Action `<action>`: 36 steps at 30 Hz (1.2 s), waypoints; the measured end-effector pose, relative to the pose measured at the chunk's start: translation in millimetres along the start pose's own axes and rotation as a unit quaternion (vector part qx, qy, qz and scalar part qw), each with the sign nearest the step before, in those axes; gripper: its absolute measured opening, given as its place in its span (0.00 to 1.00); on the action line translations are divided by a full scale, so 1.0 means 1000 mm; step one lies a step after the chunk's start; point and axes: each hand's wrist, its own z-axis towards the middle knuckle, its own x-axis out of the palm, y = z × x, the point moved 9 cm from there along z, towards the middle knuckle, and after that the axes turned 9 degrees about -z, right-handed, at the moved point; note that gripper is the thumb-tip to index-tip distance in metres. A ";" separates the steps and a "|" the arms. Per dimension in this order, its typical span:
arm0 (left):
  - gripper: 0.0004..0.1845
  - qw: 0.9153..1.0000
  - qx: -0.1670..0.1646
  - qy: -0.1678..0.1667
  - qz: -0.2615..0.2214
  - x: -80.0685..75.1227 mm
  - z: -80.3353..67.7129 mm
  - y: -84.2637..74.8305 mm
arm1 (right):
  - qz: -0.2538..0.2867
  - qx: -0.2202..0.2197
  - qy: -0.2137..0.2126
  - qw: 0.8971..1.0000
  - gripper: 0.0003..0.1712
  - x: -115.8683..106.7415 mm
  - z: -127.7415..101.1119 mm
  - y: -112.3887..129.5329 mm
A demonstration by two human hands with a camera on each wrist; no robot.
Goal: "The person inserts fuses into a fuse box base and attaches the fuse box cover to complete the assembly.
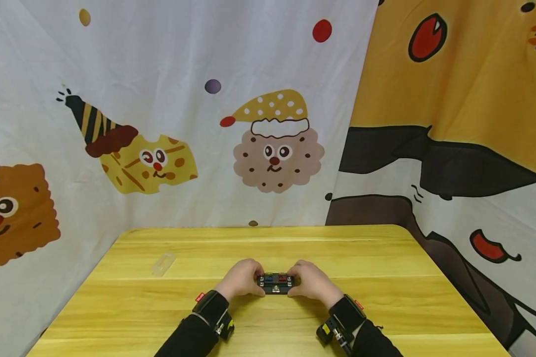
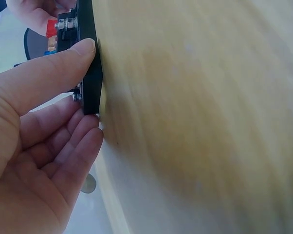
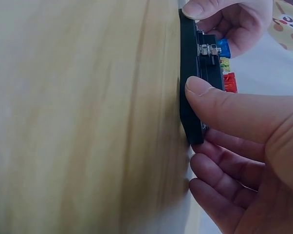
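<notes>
A black fuse block (image 1: 275, 287) with metal terminal bolts sits low over the middle of the wooden table. Blue and red blade fuses stand up from it, and a yellow one (image 3: 225, 64) shows between them in the right wrist view. My left hand (image 1: 243, 278) grips its left end, thumb along the near side of the black base (image 2: 92, 92). At the other end my right hand (image 1: 311, 281) holds it the same way, thumb pressed on the base (image 3: 187, 58) and fingers round the end. The fingertips behind the block are partly hidden.
A clear plastic cover (image 1: 163, 264) lies on the table (image 1: 196, 327) to the left, apart from both hands. Behind the table's far edge hangs a printed cloth (image 1: 169, 59) with cartoon figures. Each wrist carries a black strapped camera (image 1: 225, 325).
</notes>
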 end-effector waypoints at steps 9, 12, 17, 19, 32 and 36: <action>0.20 1.000 0.006 0.002 0.005 -0.001 -0.001 -0.004 | 0.017 0.014 0.003 1.000 0.26 -0.002 0.002 -0.003; 0.21 1.000 0.003 0.002 0.011 -0.001 -0.003 -0.007 | 0.019 0.014 0.005 1.000 0.26 -0.002 0.002 -0.002; 0.24 1.000 -0.011 0.000 0.010 -0.002 -0.006 -0.006 | 0.021 0.021 0.010 1.000 0.26 0.000 0.001 -0.002; 0.25 1.000 -0.017 -0.001 0.003 -0.002 -0.007 -0.004 | 0.022 0.020 0.009 1.000 0.26 -0.001 0.000 -0.002; 0.36 0.998 -0.040 -0.021 -0.031 -0.014 -0.023 0.012 | 0.018 0.025 0.012 0.999 0.26 0.000 -0.001 -0.001; 0.37 0.997 -0.051 -0.042 -0.035 -0.022 -0.028 0.019 | 0.024 0.026 0.015 0.999 0.26 -0.001 -0.001 -0.002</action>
